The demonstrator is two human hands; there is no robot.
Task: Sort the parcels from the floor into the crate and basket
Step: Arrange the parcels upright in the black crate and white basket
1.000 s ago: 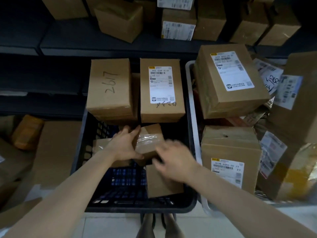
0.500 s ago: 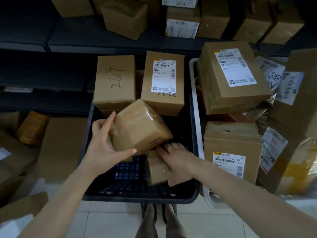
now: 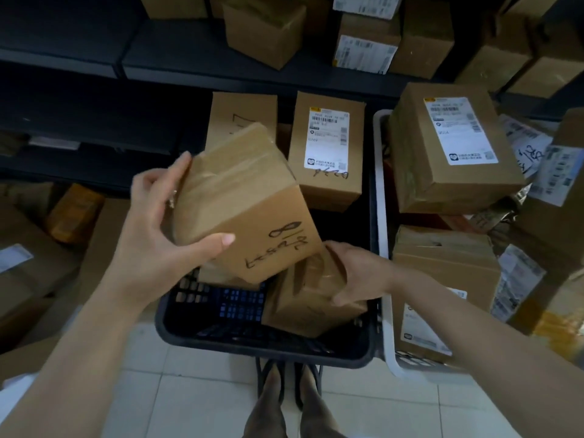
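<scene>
From the head camera, the only view I have, the step in hand looks to me like arranging 2 parcels inside the black crate [image 3: 252, 350]. To do it well, I would turn the marked box [image 3: 249, 210] until a flat face looks down. Then I would lower it into the free space at 9 o'clock of the small box [image 3: 309, 301], not drop it on an edge. The labelled box [image 3: 325, 153] standing at 12 o'clock in the crate is near, so I would take care not to knock it.

The left hand [image 3: 158, 222] comes in from 7 o'clock and holds the marked box tilted above the crate, thumb across the near face, the other fingers behind the taped end. The right hand [image 3: 350, 273] comes from 4 o'clock, palm down, fingers curled over the small box, which lies tilted in the crate's 5 o'clock corner. The white basket [image 3: 380, 216] stands just beside the crate at 3 o'clock, with parcels in it.
</scene>
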